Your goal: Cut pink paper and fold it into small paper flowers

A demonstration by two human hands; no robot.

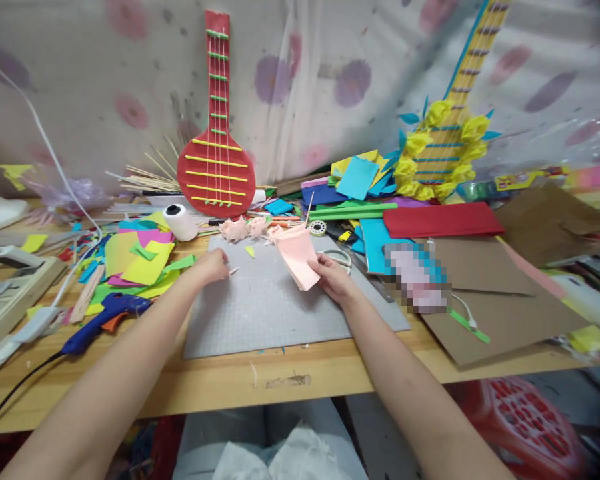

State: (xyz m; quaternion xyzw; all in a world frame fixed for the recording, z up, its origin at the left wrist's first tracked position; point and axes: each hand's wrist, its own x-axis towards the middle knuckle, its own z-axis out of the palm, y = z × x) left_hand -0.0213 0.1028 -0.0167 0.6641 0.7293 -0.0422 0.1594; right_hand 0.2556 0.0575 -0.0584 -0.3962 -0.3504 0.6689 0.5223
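Observation:
My right hand (pixel 334 277) pinches the edge of folded pale pink crepe paper (pixel 299 258), lifted above the right part of the grey cutting mat (pixel 275 320). Over the mat's left edge, my left hand (pixel 214 265) has its fingers curled together. A tiny pale scrap (pixel 233 271) shows at those fingertips; whether it is held or lies on the mat, I cannot tell. Pink paper flowers (pixel 235 229) sit along the mat's far edge. Scissors (pixel 341 259) lie just behind my right hand, partly hidden.
A blue glue gun (pixel 105 319) and coloured paper scraps (pixel 137 257) lie left, beside a thread spool (pixel 180 222). A red paper guitar (pixel 217 170) and a yellow flowered one (pixel 443 153) stand behind. Brown cardboard (pixel 495 320) covers the right side.

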